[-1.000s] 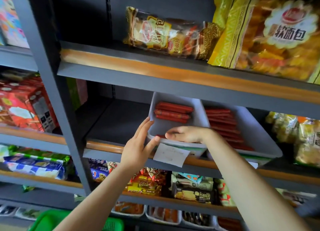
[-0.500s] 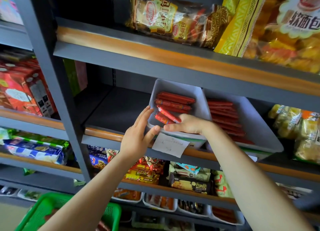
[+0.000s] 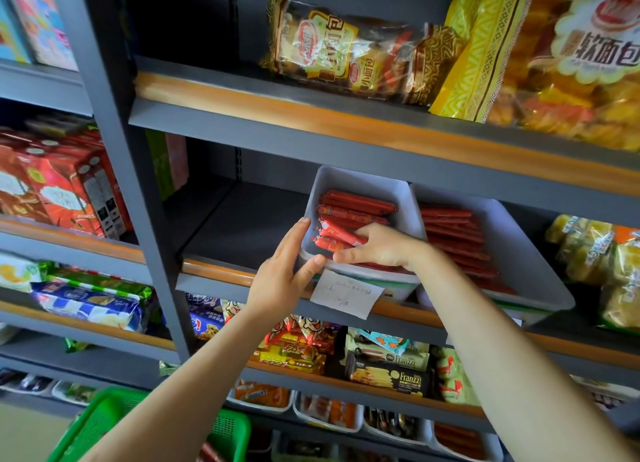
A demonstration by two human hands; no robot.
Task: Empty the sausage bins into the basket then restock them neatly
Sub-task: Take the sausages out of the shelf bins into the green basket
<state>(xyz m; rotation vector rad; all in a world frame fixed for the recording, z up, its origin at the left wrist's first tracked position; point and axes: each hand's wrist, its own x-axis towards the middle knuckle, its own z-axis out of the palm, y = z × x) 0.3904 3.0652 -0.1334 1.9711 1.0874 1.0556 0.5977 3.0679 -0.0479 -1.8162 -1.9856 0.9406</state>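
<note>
Sausages in left bin; right bin beside.

"Franzzi" is printed on a dark biscuit pack; "软面包" is read on the yellow bread bag.

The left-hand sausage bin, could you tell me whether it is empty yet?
Not empty: the left bin holds red sausages, and the right hand grips a few.

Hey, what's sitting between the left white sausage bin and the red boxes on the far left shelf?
In the head view, only bare dark shelf and the grey upright post separate the left white plastic sausage bin from the red cardboard boxes.
</note>
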